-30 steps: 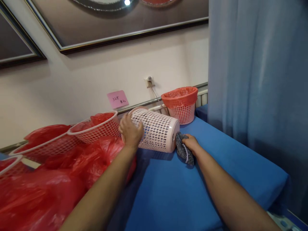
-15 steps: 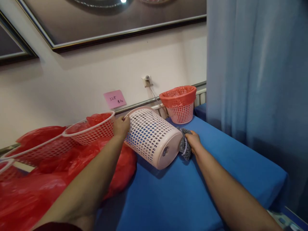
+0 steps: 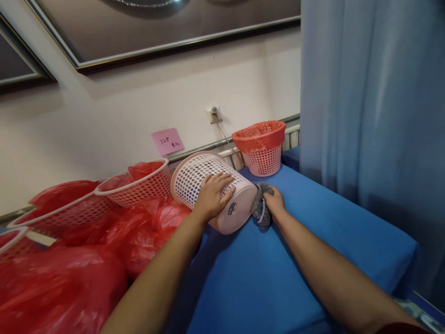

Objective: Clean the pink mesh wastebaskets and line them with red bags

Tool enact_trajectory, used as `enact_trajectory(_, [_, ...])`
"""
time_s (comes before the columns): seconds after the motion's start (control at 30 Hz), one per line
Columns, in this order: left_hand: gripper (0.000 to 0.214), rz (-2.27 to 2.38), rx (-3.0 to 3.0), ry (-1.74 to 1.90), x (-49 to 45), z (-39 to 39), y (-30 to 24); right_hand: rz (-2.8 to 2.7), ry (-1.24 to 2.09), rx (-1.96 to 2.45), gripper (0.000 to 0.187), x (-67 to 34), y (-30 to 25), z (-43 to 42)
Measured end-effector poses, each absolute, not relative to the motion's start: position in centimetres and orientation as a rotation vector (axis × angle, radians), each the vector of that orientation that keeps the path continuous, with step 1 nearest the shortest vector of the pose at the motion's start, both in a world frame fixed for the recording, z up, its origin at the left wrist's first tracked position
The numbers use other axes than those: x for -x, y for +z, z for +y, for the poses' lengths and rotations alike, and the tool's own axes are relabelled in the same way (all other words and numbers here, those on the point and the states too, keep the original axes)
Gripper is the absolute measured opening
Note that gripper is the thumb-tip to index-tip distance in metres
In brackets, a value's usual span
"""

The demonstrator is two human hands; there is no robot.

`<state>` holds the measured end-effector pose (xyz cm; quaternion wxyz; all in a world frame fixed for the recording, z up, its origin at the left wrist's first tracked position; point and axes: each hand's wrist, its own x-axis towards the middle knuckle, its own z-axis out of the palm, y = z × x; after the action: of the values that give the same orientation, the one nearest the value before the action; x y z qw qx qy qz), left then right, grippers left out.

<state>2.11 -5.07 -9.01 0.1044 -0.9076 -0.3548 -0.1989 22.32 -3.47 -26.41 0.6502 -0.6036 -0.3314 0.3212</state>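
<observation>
A pale pink perforated plastic basket (image 3: 194, 178) lies on its side on the blue surface (image 3: 278, 269), its solid bottom turned toward me. My left hand (image 3: 212, 197) rests on top of the basket's wall near the bottom, fingers spread over it. My right hand (image 3: 274, 204) is closed around a grey cloth (image 3: 260, 208), which is pressed against the right side of the basket's bottom.
Red plastic bags (image 3: 69, 269) and more tilted baskets with red liners (image 3: 139, 183) fill the left. An upright basket with a red liner (image 3: 260, 148) stands at the back by the wall. A pink note (image 3: 167, 140) is stuck to the wall. A blue curtain (image 3: 371, 116) hangs on the right.
My left hand has left the basket's rim and moved onto its wall near the bottom. The basket has turned, its bottom facing me more. My right hand kept the cloth against the bottom.
</observation>
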Motion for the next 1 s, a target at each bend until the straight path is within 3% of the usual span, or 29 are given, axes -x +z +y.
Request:
enact_trajectory(0.13, [0.040, -1.084, 2.636, -0.621, -3.6, -3.8, -9.1, -0.706, 0.469, 1.379, 0.053, -22.1, -24.0, -6.0])
enact_trajectory(0.3, [0.038, -1.078, 2.604, -0.605, -4.8, -3.2, -9.2, -1.158, 0.071, 1.223, 0.057, -16.9, -22.8, -9.5])
enact_trajectory(0.43, [0.038, -1.131, 2.581, -0.606, -5.1, -3.0, -9.0, -1.193, 0.403, 1.594, 0.060, -15.3, -23.8, -9.3])
enact_trajectory(0.53, [0.037, -1.164, 2.560, -0.613, -4.9, -3.0, -9.0, -1.134, 0.620, 1.771, 0.051, -17.3, -23.9, -8.0])
enact_trajectory(0.8, [0.037, -1.149, 2.548, -0.641, -4.8, -2.8, -9.3, -1.270, 0.376, 1.708, 0.062, -18.3, -22.3, -8.4])
enact_trajectory(1.0, [0.036, -1.200, 2.530, -0.649, -5.0, -3.0, -9.1, -1.407, 0.600, 1.881, 0.035, -18.8, -23.2, -7.8])
